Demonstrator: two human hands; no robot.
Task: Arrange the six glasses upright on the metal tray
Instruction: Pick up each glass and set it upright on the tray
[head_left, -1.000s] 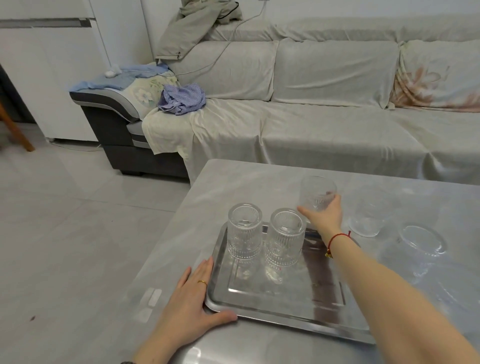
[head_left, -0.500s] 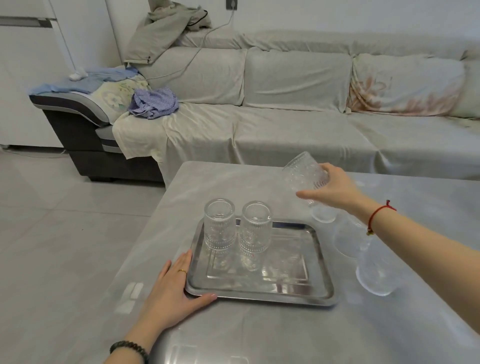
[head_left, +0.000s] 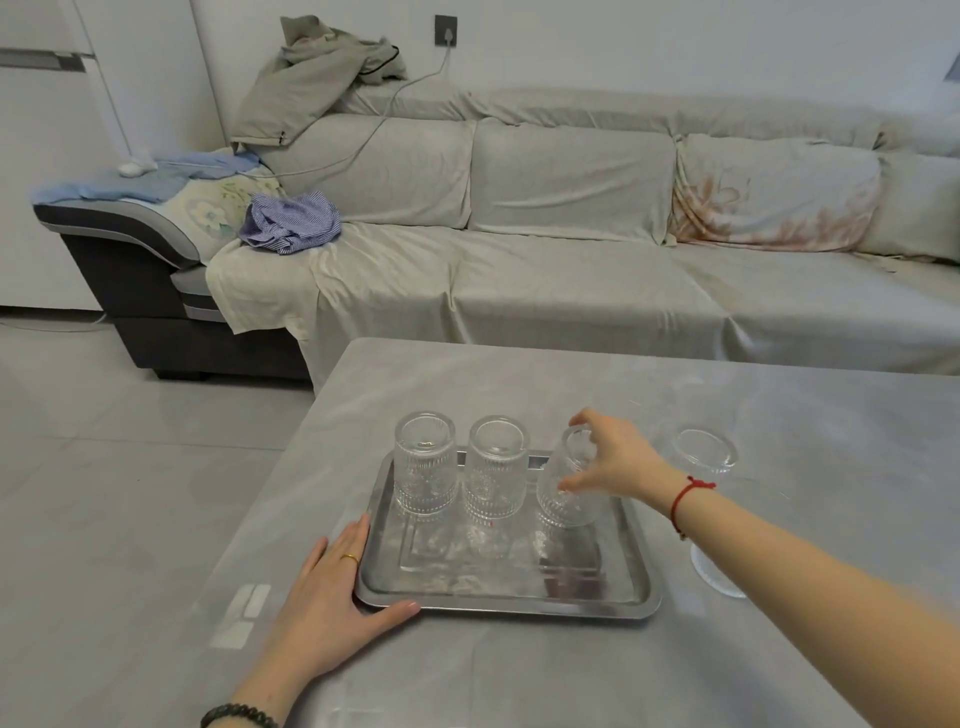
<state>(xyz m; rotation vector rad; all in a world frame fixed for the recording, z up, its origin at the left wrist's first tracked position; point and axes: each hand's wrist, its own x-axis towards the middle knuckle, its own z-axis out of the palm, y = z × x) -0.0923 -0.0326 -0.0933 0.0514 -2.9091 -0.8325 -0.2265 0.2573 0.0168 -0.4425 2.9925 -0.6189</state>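
Observation:
A metal tray (head_left: 628, 597) lies on the grey table. Two ribbed clear glasses (head_left: 425, 467) (head_left: 494, 473) stand upright side by side along its far edge. My right hand (head_left: 613, 460) grips a third ribbed glass (head_left: 563, 493) from the right side, slightly tilted, its base at the tray's far right part. My left hand (head_left: 332, 597) lies flat on the table against the tray's near left corner. Two more clear glasses sit on the table right of the tray: one (head_left: 704, 449) farther back, one (head_left: 719, 571) partly hidden behind my right forearm.
The table (head_left: 519, 675) ends just left of the tray, with tiled floor (head_left: 104, 493) beyond. A covered sofa (head_left: 571, 291) with clothes on it runs behind the table.
My right hand carried the glass from the table's far right leftward and down onto the tray beside the two standing glasses. My left hand stayed at the tray corner.

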